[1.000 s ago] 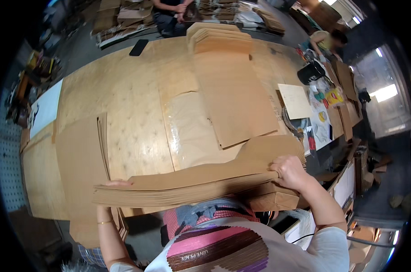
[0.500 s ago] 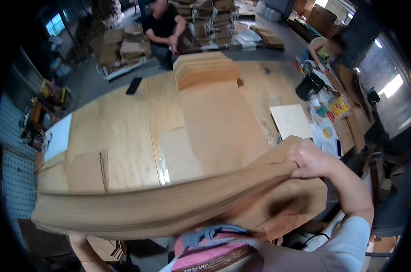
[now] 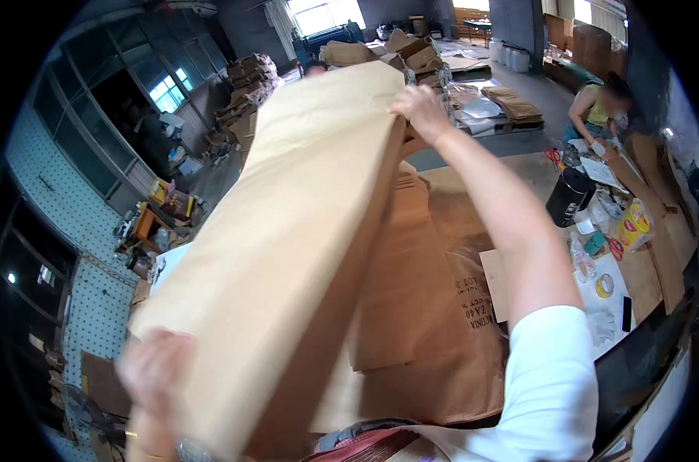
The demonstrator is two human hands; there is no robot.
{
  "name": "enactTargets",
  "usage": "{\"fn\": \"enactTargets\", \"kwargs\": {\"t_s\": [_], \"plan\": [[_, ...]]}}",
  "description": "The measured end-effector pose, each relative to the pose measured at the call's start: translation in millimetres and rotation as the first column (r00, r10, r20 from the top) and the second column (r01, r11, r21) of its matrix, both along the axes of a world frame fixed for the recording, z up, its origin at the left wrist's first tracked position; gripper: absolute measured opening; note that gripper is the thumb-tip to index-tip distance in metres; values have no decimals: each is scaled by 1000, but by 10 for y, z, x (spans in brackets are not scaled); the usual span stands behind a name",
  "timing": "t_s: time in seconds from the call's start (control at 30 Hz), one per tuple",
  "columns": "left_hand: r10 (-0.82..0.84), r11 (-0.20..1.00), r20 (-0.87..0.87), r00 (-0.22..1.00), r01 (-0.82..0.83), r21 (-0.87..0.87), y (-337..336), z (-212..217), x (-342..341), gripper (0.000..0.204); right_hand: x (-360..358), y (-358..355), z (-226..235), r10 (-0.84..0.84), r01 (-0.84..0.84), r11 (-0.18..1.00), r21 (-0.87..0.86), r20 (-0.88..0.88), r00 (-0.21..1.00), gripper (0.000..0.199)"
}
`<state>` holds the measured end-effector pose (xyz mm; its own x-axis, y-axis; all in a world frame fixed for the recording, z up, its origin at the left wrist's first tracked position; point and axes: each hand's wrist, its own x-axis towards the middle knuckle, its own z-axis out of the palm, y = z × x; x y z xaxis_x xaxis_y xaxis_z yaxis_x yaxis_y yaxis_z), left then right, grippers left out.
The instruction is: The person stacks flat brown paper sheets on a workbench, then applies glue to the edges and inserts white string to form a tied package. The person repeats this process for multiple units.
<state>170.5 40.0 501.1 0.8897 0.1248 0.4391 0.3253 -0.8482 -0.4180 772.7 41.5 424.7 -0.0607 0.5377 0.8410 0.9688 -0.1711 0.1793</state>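
A thick stack of large brown paper sacks point(image 3: 288, 208) is raised aslant above the table, its far end up and its near end close to my body. My right hand point(image 3: 422, 112) grips the far right edge, arm stretched out. At the near left edge my left hand point(image 3: 157, 369) holds the stack, blurred by motion. Below and to the right, another pile of brown paper sacks point(image 3: 411, 308) lies on the wooden table point(image 3: 461, 189), partly hidden by the raised stack.
A black canister point(image 3: 569, 196), a yellow tub point(image 3: 633, 225), a tape roll point(image 3: 604, 286) and a dark phone point(image 3: 626, 314) stand or lie along the table's right side. A person point(image 3: 596, 112) works at the far right. Bundled paper stacks point(image 3: 511, 104) lie on the floor beyond.
The stack has swung from lying crosswise near my body to pointing away, lifted at its far end. My right hand moved far forward; my left hand came up into view at the left edge.
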Motion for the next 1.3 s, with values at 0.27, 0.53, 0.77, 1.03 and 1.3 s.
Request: {"fn": "enactTargets", "kwargs": {"t_s": [0.27,0.53,0.77,1.03,1.3], "plan": [[-377,924,-471,797,287,-253,-1260,-3287,1281,24,26,-654,-3507,-155,74,888,-454,-144,977,44],[-510,808,-501,700,189,-558,-1452,-4216,1631,12,-1549,-2015,-4456,-455,207,886,-414,-862,223,48],[-508,836,-570,646,210,-507,-1440,-4066,1784,10,-2369,-2240,-4155,-695,74,715,-696,-718,-32,68],[-554,791,-586,591,153,-593,-1384,-4066,1853,9,-2144,-2090,-4127,-829,-30,552,-833,-553,89,73],[-581,748,-501,642,178,-639,-1185,-3839,1883,6,-2027,-2243,-4286,-586,-129,804,-580,-739,-331,69]]}}
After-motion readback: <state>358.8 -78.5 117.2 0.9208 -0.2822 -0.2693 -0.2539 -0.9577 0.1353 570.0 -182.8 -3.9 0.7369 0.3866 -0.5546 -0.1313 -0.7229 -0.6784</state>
